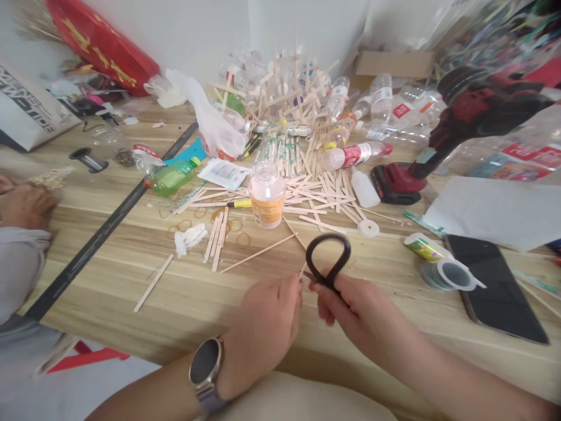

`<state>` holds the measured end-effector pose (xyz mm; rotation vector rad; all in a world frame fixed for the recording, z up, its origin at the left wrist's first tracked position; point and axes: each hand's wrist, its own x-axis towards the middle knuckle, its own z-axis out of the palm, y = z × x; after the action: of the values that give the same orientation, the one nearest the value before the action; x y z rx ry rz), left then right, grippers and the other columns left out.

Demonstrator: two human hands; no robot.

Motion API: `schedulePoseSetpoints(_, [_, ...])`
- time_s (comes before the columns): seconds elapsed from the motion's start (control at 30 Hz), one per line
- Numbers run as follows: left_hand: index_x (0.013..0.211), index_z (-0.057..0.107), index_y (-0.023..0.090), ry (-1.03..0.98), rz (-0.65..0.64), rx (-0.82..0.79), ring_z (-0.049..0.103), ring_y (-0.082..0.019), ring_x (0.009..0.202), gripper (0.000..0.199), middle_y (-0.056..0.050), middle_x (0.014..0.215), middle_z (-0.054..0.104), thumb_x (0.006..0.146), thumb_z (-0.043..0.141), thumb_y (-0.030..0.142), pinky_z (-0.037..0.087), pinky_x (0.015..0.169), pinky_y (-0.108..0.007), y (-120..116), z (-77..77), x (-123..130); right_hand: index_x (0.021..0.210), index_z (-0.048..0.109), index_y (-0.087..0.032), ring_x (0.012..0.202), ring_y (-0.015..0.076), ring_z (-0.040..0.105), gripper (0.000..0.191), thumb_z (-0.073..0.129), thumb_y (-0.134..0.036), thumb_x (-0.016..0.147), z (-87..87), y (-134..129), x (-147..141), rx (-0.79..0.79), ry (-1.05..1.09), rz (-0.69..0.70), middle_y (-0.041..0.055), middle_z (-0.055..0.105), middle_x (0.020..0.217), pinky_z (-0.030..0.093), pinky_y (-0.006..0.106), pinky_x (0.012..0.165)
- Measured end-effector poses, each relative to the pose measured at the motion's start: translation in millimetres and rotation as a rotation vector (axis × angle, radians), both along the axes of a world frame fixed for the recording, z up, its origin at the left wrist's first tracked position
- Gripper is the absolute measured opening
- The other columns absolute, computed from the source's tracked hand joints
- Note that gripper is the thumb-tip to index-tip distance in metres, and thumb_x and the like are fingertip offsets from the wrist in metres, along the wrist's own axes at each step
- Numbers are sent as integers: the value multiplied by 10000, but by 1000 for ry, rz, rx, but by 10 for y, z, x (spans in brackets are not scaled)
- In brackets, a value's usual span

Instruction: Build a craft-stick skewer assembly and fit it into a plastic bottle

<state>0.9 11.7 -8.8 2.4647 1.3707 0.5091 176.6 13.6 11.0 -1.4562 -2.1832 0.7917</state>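
Observation:
My left hand [267, 321], with a watch [205, 361] on its wrist, is closed on a thin wooden stick [302, 271] near the table's front edge. Only a short end of that stick shows above the fingers. My right hand [363, 310] grips black-handled scissors [345, 252], one handle loop standing up; their blades point at the stick, and whether they touch it I cannot tell. Just beyond my hands lie a thin wooden skewer [258, 253] and several flat craft sticks [217, 240]. An open clear jar [267, 204] with an orange label stands behind these.
Piled craft sticks [302, 190] and plastic bottles [357, 155] fill the back. On the right are a red-black cordless tool [438, 140], a phone [495, 286] and a small cup [442, 275]. At left, another person's hand [26, 204] rests beyond a black strip [100, 234].

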Motion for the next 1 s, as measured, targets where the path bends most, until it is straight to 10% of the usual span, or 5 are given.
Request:
schedulePoseSetpoints(0.13, [938,578,197,-242,5,-258,669,-179,749,209,-44,841,704,968,371,198,494,633,-254,6,129,23,939,636,-137,584,186,670,326,320,-63,900,-73,39,143,638,-380,172,83,723,713,393,259,461])
schedulePoseSetpoints(0.37, [897,586,133,130,-36,358,602,-227,544,248,-54,617,630,901,348,66,455,507,-318,9,-154,13,659,497,-196,425,121,573,439,248,-335,994,-13,44,-45,-497,124,-12,5,623,493,391,205,421])
schedulePoseSetpoints(0.57, [921,576,187,-158,-15,-139,664,-164,681,201,-29,762,689,953,380,153,502,605,-236,34,44,18,899,635,-146,720,249,664,237,413,-201,836,-109,69,101,17,-175,-30,140,709,784,416,298,556])
schedulePoseSetpoints(0.83, [876,583,148,120,-56,261,635,-228,613,237,-63,670,658,902,357,81,488,561,-321,71,-158,5,709,497,-196,423,122,584,391,246,-322,983,2,50,-49,-499,131,-49,-1,622,497,315,198,363])
schedulePoseSetpoints(1.0, [895,581,179,-138,-1,-166,666,-178,679,206,-42,762,696,946,383,155,491,592,-248,65,-3,9,882,638,-148,679,211,673,220,422,-162,845,-171,59,98,75,-175,-16,119,725,769,410,264,524])
